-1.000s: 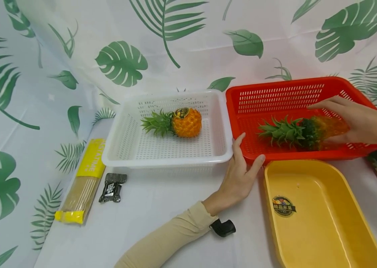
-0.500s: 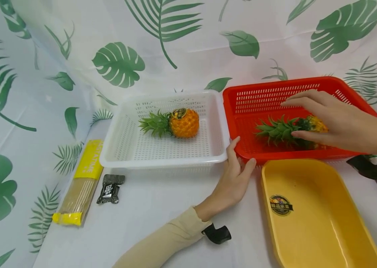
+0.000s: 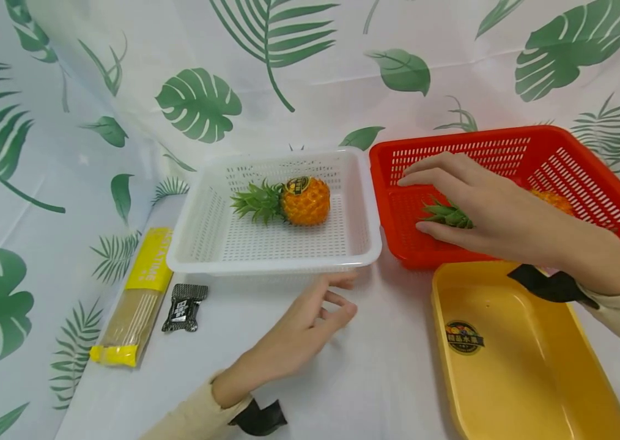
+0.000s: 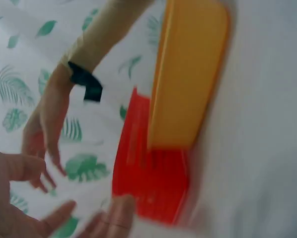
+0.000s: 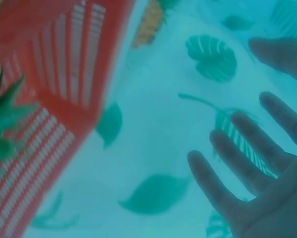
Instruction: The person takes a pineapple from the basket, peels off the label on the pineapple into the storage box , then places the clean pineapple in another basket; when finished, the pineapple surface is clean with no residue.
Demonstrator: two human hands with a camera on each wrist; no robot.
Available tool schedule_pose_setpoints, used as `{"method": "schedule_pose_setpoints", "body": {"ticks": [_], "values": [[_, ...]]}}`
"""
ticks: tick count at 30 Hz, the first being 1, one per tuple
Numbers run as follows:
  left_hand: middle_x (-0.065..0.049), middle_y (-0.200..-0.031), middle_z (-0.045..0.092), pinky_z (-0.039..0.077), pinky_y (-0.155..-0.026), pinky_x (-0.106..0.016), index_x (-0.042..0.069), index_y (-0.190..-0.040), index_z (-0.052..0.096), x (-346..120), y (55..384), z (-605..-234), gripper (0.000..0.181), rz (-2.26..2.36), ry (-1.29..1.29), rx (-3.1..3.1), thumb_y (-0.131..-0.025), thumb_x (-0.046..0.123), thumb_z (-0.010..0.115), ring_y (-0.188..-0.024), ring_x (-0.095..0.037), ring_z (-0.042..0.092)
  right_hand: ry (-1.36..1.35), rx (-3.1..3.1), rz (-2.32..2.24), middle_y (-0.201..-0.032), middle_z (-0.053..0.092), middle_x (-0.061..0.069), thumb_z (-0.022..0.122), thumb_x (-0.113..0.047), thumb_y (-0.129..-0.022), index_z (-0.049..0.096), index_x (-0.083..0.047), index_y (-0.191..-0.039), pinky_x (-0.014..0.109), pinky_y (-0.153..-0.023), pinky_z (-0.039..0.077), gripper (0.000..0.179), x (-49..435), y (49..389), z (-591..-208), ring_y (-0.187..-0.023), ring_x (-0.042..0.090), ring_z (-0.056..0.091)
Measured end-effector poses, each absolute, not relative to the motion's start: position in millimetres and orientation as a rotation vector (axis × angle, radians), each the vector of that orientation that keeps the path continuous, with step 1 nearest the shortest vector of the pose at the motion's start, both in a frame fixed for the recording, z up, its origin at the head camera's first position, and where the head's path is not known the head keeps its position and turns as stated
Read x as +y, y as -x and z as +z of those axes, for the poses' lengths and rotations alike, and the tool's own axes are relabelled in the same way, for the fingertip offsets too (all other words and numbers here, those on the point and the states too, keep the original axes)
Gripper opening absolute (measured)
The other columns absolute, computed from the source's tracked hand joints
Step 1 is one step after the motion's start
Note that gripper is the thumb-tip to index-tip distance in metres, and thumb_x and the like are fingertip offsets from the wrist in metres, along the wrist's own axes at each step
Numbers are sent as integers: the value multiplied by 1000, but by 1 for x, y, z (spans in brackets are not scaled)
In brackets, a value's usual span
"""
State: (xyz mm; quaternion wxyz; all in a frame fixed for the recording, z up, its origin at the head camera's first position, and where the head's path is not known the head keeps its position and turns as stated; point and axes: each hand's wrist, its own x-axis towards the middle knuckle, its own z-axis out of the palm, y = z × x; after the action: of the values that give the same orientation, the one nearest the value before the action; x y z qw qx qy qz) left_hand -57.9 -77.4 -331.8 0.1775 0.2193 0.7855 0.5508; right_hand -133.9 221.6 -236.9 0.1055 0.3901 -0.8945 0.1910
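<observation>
Hands and baskets as seen from the head and wrist views. The right hand (image 3: 486, 205) was raised above the red basket (image 3: 406, 211), its fingers extended and apart, grasping nothing. Beneath it a pineapple (image 3: 446, 215) lay on its side within that basket, partly hidden by the hand; its green crown pointed left, and part of its orange body showed beyond the wrist. The left hand (image 3: 301, 333) was likewise free, its fingers loosely bent over the counter (image 3: 376, 379), near the front of the white basket (image 3: 282, 267). A second pineapple (image 3: 307, 205), bearing a dark round label (image 3: 297, 185), lay on its side in the white basket, its crown also toward the left. The two baskets stood side by side. A yellow tray (image 3: 508, 379) stood in front of the red basket, with a round sticker (image 3: 464, 337) inside. To the left of the white basket lay a yellow-banded packet (image 3: 142, 287), and just beside it a small black wrapper (image 3: 184, 307). A leaf-patterned cloth (image 3: 139, 36) formed the background.
</observation>
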Motion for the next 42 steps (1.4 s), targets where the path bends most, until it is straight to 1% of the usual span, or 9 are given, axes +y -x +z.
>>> {"method": "schedule_pose_setpoints", "body": {"ticks": [4, 9, 12, 16, 22, 28, 32, 38, 42], "values": [[-8, -141, 54, 54, -98, -38, 8, -139, 56, -118, 63, -328, 38, 1617, -800, 2563, -103, 12, 66, -122, -23, 57, -1179, -2669, 662, -144, 54, 8, 86, -8, -86, 55, -8, -141, 55, -97, 56, 62, 203, 144, -247, -132, 28, 49], [-17, -139, 51, 45, -105, -48, 2, -128, 62, -165, 79, -333, 43, 1565, -617, 3135, -90, 6, 82, -130, -32, 48, -1151, -2764, 814, -144, 52, 7, 81, -13, -93, 53, -8, -142, 55, -103, 52, 57, 181, 154, -260, -134, 27, 46], [-24, -138, 47, 37, -107, -53, -2, -133, 57, -191, 91, -339, 57, 1477, -432, 3363, -86, 7, 87, -130, -38, 44, -1139, -2804, 913, -145, 51, 7, 79, -16, -95, 52, -10, -144, 55, -105, 50, 57, 169, 160, -264, -134, 27, 47], [-29, -142, 40, 31, -108, -55, -3, -146, 42, -216, 97, -351, 81, 1401, -180, 3456, -83, 14, 90, -132, -42, 35, -1158, -2800, 1036, -145, 51, 9, 78, -16, -95, 50, -9, -143, 54, -108, 48, 56, 154, 170, -268, -132, 28, 49], [-31, -150, 30, 29, -110, -59, -5, -154, 30, -228, 99, -361, 93, 1440, 63, 3311, -86, 19, 89, -135, -43, 30, -1214, -2753, 1085, -146, 50, 14, 78, -12, -94, 46, -5, -144, 54, -110, 46, 60, 134, 187, -268, -133, 31, 50], [-26, -160, 19, 29, -115, -60, 2, -164, 14, -231, 107, -362, 103, 1611, 222, 3044, -91, 25, 84, -144, -42, 28, -1175, -2775, 1112, -149, 48, 18, 79, -9, -93, 45, 0, -145, 53, -110, 46, 64, 119, 209, -268, -135, 33, 47], [-24, -162, 20, 34, -115, -51, 5, -165, 7, -235, 111, -365, 105, 1745, 258, 2866, -93, 22, 81, -141, -37, 34, -1139, -2799, 1141, -151, 46, 18, 80, -8, -92, 43, 2, -147, 51, -112, 44, 67, 106, 223, -267, -137, 34, 45], [-18, -160, 31, 47, -95, -18, 14, -165, 1, -236, 114, -368, 100, 1990, 247, 2580, -98, 13, 75, -136, -31, 46, -1097, -2836, 1170, -152, 42, 20, 82, -7, -90, 39, 3, -150, 48, -114, 42, 75, 88, 239, -268, -138, 35, 43], [-16, -160, 32, 46, -92, -13, 15, -165, 2, -234, 114, -369, 97, 2044, 239, 2543, -98, 10, 73, -136, -31, 46, -1029, -2873, 1215, -153, 39, 20, 84, -8, -88, 36, 0, -152, 47, -114, 43, 80, 77, 248, -276, -140, 35, 40]]}}
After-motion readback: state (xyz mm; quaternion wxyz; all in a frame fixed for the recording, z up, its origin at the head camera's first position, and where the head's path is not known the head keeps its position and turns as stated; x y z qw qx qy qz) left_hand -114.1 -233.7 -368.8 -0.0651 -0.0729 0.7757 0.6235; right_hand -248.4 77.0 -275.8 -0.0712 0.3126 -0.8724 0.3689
